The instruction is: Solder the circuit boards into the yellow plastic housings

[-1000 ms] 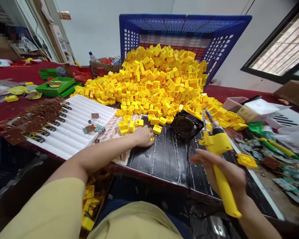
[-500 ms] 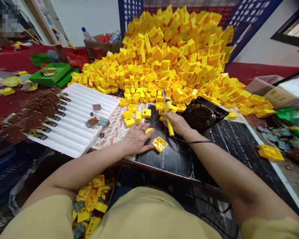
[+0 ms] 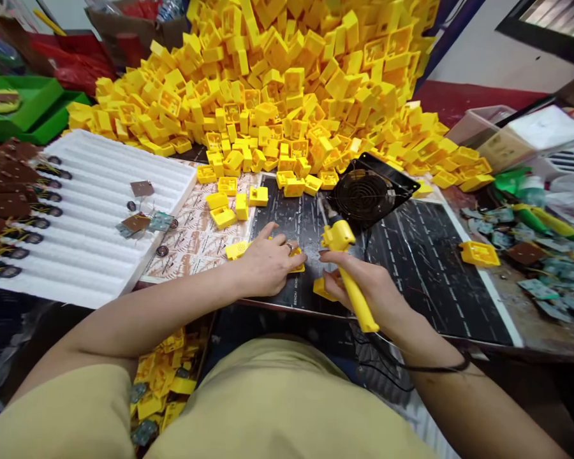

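Note:
My left hand [image 3: 266, 262] rests on the black mat [image 3: 411, 268] with its fingers curled over a small yellow plastic housing [image 3: 296, 260]. My right hand [image 3: 370, 293] grips the yellow handle of a soldering iron [image 3: 347, 271], whose tip points up toward the small black fan [image 3: 366, 191]. A second yellow housing [image 3: 324, 288] is pinched under my right hand's fingers. The two hands lie close together at the front of the mat. A huge heap of yellow housings [image 3: 287, 95] fills the table behind them.
A white ridged tray [image 3: 81, 217] with brown circuit boards [image 3: 4, 197] lies at the left. Green trays [image 3: 29, 108] sit at the far left. Boxes and green circuit boards [image 3: 545, 280] crowd the right. More yellow housings [image 3: 162, 382] fill a bin under the table.
My head has tilted down and closer. My right hand pulled the soldering iron back toward me, and my left hand closed over a yellow housing on the mat.

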Tool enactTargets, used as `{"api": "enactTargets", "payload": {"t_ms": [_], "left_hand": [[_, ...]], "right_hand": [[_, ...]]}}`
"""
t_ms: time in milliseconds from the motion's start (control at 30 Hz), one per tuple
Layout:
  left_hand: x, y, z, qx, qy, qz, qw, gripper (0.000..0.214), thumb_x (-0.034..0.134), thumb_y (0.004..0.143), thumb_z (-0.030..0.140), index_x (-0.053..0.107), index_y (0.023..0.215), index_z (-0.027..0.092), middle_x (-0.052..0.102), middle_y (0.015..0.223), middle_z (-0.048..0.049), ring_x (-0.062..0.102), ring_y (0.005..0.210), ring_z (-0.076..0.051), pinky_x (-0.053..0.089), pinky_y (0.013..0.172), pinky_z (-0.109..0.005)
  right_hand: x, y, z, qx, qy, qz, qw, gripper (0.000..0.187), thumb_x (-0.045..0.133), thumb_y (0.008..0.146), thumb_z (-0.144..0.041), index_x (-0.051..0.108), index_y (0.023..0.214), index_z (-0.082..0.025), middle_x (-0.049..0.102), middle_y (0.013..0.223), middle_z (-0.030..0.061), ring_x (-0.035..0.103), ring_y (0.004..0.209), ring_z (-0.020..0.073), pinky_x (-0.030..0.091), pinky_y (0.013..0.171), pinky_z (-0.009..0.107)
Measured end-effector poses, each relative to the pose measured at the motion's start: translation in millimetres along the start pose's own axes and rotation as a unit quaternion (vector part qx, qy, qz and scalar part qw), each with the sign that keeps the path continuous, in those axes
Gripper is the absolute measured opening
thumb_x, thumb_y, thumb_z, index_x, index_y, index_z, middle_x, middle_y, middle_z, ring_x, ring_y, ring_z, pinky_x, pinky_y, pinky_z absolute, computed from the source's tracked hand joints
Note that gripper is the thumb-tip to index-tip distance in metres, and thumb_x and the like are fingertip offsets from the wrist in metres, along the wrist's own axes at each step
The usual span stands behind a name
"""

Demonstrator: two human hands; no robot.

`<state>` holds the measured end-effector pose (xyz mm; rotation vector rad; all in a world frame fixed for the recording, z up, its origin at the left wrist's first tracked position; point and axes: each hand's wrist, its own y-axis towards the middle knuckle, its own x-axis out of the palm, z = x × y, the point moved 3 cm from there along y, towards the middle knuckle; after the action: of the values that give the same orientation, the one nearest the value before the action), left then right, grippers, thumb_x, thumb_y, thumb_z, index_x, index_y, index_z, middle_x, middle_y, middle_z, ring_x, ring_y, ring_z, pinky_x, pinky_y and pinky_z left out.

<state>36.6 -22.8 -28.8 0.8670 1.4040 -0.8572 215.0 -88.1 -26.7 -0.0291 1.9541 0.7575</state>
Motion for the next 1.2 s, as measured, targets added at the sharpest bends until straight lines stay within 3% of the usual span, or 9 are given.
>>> {"api": "enactTargets", "payload": {"t_ms": [133, 333, 500, 633, 733, 833, 933, 1067, 1200], "left_hand": [[-10.7, -5, -1, 0.104, -0.085, -0.033, 0.99, 0.058, 0.049, 0.083, 0.004, 0.06, 0.132, 0.031, 0.057, 0.147, -0.0015, 0.049, 0.138, -0.026, 0.023, 0.119, -0.059], [-7.6, -24, 2, -0.069, -0.043, 0.101, 0.992, 0.048, 0.058, 0.091, 0.042, 0.062, 0.131, 0.015, 0.068, 0.128, -0.0155, 0.055, 0.127, -0.035, 0.02, 0.118, -0.066], [7.6, -19, 16, -0.027, -0.065, 0.066, 0.995, 0.045, 0.054, 0.093, 0.026, 0.055, 0.138, 0.019, 0.07, 0.125, -0.0091, 0.058, 0.123, -0.027, 0.021, 0.121, -0.057], [1.5, -18, 7, -0.05, -0.077, 0.067, 0.994, 0.062, 0.056, 0.094, 0.046, 0.046, 0.147, 0.017, 0.053, 0.149, -0.0166, 0.047, 0.138, -0.032, 0.027, 0.118, -0.057], [-10.8, -24, -17, -0.129, -0.046, 0.058, 0.989, 0.066, 0.056, 0.092, 0.05, 0.048, 0.146, 0.015, 0.052, 0.148, -0.017, 0.048, 0.136, -0.036, 0.036, 0.112, -0.055], [-15.9, -28, -32, -0.157, -0.029, -0.011, 0.987, 0.062, 0.057, 0.09, 0.043, 0.05, 0.145, 0.014, 0.059, 0.141, -0.0146, 0.059, 0.122, -0.033, 0.047, 0.101, -0.046], [-14.5, -27, -34, -0.155, -0.016, -0.06, 0.986, 0.052, 0.057, 0.089, 0.033, 0.057, 0.138, 0.017, 0.065, 0.133, -0.0116, 0.066, 0.111, -0.029, 0.048, 0.095, -0.042], [-10.9, -26, -29, -0.137, -0.017, -0.072, 0.988, 0.043, 0.058, 0.09, 0.038, 0.063, 0.129, 0.02, 0.07, 0.121, -0.0104, 0.068, 0.105, -0.028, 0.046, 0.092, -0.042], [-4.8, -27, -23, -0.124, 0.014, -0.029, 0.992, 0.055, 0.055, 0.09, 0.063, 0.068, 0.117, 0.016, 0.071, 0.107, -0.0135, 0.066, 0.104, -0.032, 0.043, 0.094, -0.047]], "right_hand": [[5, -5, 15, 0.017, -0.036, 0.035, 0.999, 0.019, 0.053, 0.1, -0.032, 0.057, 0.116, -0.022, 0.073, 0.097, 0.007, 0.071, 0.077, 0.0177, 0.052, 0.063, 0.025], [-5, -18, 20, -0.019, -0.037, 0.001, 0.999, 0.04, 0.067, 0.09, -0.049, 0.054, 0.119, -0.024, 0.071, 0.102, 0.0077, 0.069, 0.091, 0.0236, 0.056, 0.086, 0.038], [2, -31, 15, -0.014, -0.056, -0.031, 0.998, 0.024, 0.054, 0.097, -0.03, 0.053, 0.121, -0.025, 0.069, 0.097, 0.0052, 0.068, 0.088, 0.0199, 0.055, 0.075, 0.03], [-1, -33, 18, 0.004, -0.098, -0.016, 0.995, 0.035, 0.064, 0.092, -0.044, 0.057, 0.118, -0.021, 0.068, 0.09, 0.0082, 0.066, 0.077, 0.0233, 0.05, 0.067, 0.032], [-9, -30, 22, -0.033, -0.077, -0.034, 0.996, 0.042, 0.064, 0.09, -0.052, 0.055, 0.119, -0.022, 0.07, 0.099, 0.0093, 0.067, 0.087, 0.0255, 0.052, 0.083, 0.039], [-12, -28, 22, -0.079, -0.05, -0.062, 0.994, 0.025, 0.05, 0.099, -0.041, 0.053, 0.118, -0.025, 0.071, 0.103, 0.0045, 0.068, 0.092, 0.0205, 0.049, 0.099, 0.041], [-10, -28, 18, -0.074, -0.076, -0.056, 0.993, 0.021, 0.047, 0.101, -0.032, 0.055, 0.118, -0.024, 0.07, 0.09, 0.0019, 0.067, 0.079, 0.0175, 0.051, 0.089, 0.035], [-9, -29, 11, -0.033, -0.134, -0.012, 0.99, 0.036, 0.06, 0.095, -0.05, 0.062, 0.115, -0.021, 0.065, 0.076, 0.0036, 0.06, 0.062, 0.0179, 0.043, 0.061, 0.031], [-10, -26, 11, -0.041, -0.111, -0.016, 0.993, 0.046, 0.064, 0.089, -0.057, 0.059, 0.121, -0.024, 0.07, 0.091, 0.0073, 0.065, 0.08, 0.0239, 0.048, 0.073, 0.035]]}}
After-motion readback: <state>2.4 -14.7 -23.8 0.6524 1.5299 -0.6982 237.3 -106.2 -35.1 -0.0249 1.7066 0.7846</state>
